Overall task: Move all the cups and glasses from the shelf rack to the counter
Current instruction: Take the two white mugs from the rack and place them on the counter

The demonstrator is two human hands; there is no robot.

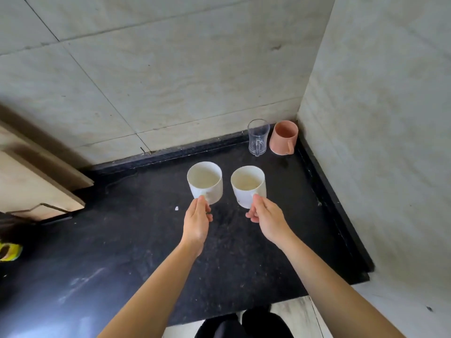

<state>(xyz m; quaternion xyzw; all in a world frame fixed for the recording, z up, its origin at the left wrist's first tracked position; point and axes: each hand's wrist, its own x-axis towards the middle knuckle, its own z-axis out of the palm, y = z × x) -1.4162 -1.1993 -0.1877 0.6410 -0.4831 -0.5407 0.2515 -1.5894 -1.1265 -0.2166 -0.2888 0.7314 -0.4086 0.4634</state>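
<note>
My left hand (197, 222) grips the handle of a white mug (205, 180), held upright over the black counter (136, 240). My right hand (267, 219) grips the handle of a second white mug (248, 185) just to its right. Both mugs look empty. I cannot tell whether their bases touch the counter. In the far right corner a clear glass mug (258, 136) and a pink mug (284, 137) stand side by side on the counter. The shelf rack is out of view.
Tiled walls close the counter at the back and on the right. A wooden board (36, 181) leans at the left. A yellow object (8, 251) lies at the left edge. The counter's front edge runs near my legs.
</note>
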